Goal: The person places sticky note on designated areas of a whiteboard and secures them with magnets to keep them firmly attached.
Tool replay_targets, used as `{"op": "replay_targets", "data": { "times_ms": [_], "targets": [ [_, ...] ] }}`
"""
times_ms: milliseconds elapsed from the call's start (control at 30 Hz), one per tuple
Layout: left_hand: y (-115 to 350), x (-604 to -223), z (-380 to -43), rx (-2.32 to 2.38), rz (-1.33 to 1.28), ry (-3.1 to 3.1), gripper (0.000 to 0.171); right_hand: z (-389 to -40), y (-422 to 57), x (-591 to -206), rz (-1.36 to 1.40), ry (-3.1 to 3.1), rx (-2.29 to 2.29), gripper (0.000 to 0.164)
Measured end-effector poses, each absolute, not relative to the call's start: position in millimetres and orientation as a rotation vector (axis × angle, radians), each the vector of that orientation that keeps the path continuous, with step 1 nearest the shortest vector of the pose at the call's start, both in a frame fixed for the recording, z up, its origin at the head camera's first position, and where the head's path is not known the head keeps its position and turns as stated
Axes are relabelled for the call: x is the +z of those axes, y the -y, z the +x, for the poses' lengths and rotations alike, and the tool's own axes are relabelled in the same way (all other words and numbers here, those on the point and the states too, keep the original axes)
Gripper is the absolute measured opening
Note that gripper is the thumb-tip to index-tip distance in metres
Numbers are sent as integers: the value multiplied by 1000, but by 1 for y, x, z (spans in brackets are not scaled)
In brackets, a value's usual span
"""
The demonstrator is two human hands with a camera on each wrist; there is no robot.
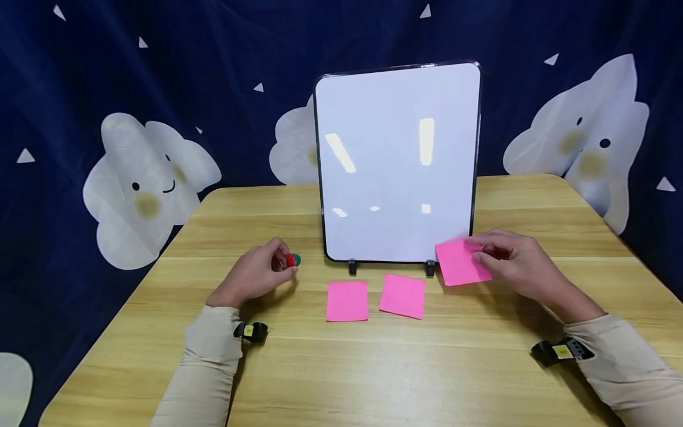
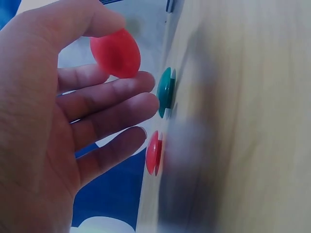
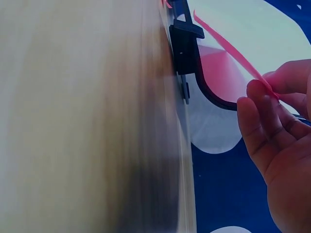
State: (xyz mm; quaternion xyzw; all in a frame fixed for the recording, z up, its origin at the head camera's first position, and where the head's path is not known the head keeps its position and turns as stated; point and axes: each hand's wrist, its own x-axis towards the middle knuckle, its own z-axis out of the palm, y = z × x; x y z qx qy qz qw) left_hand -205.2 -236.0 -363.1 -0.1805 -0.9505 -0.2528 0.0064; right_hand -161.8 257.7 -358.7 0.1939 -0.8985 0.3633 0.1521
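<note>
Between the thumb and fingers of my left hand (image 1: 259, 268) is a red round magnet (image 2: 116, 53), held just above the table. In the left wrist view a green magnet (image 2: 166, 92) and a second red magnet (image 2: 153, 153) sit on the tabletop by those fingertips. My right hand (image 1: 514, 261) pinches a pink sticky note (image 1: 460, 263) by its right edge, in front of the whiteboard's lower right corner. That note is off the table and slightly curved. The whiteboard (image 1: 395, 160) stands upright on small black feet, its surface bare apart from light reflections.
Two more pink notes, a left one (image 1: 347, 301) and a right one (image 1: 402, 296), lie flat on the wooden table (image 1: 341, 373) before the board. Behind the table hangs a dark blue curtain (image 1: 235, 35) with white clouds. Both wrists wear black straps with small cameras.
</note>
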Motion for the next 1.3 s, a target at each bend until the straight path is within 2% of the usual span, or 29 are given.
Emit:
{"op": "replay_targets", "data": {
  "times_ms": [533,1300],
  "targets": [
    [231,-364,-203,-694,-593,2862,29,-165,-256,-357,537,2610,1037,27],
    [216,-364,-203,-676,-696,2771,28,-185,-246,-328,485,2545,1146,21]
  ]
}}
